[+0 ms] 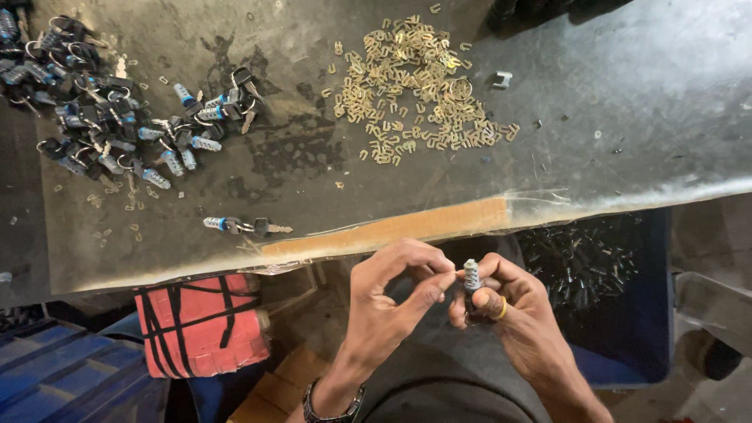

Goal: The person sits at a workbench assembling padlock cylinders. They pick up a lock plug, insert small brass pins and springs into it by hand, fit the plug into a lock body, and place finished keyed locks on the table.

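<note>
Both hands pinch 1 lock cylinder beside blue bin of dark parts.

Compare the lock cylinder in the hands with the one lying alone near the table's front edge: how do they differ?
The held cylinder stands upright, gripped by the right hand, with the left hand pinching at its top; the lone cylinder lies flat on the table, untouched. The lone one has keys on a ring attached; the held one shows none. Both are small, ribbed, silvery metal.
</note>
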A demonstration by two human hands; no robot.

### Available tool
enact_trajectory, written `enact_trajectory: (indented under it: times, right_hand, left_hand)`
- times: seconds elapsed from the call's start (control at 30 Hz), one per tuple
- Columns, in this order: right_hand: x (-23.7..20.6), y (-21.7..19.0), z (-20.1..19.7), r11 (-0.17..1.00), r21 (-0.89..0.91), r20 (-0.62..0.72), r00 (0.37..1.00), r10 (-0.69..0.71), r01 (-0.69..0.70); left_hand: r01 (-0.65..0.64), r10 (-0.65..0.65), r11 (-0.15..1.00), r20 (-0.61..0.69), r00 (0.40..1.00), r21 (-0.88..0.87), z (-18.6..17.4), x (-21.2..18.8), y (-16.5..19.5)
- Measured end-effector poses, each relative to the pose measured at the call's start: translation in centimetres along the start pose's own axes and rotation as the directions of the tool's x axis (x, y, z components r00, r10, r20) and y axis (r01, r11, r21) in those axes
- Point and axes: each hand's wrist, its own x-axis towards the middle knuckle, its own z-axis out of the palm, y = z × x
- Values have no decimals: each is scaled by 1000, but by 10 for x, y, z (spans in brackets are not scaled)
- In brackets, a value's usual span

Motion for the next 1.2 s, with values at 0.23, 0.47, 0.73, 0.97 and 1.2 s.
enact_trajectory:
  times: [0.23,0.47,0.73,0.97,1.2]
  right_hand:
    - [2,-1,6,999,-43,-9,1000,-11,11]
    - [1,-3,5,999,-49,-48,999,6,-8]
    - [2,3,2,998,-51,-52,998,-29,26]
    - [2,5,1,998,-44,-56,997,-53,51]
    - [0,5,0,997,-62,-52,997,-50,47]
  left_hand:
    - [24,-23,999,-19,1000,48,-1,-2,-1]
    - [128,-132,956,5,991,-264,-2,0,-4]
    - [-86,98,974,-51,994,208,2,0,6]
    - [-166,185,913,-15,983,374,3,-1,9]
    - [-232,251,885,6,968,403,8,-1,7]
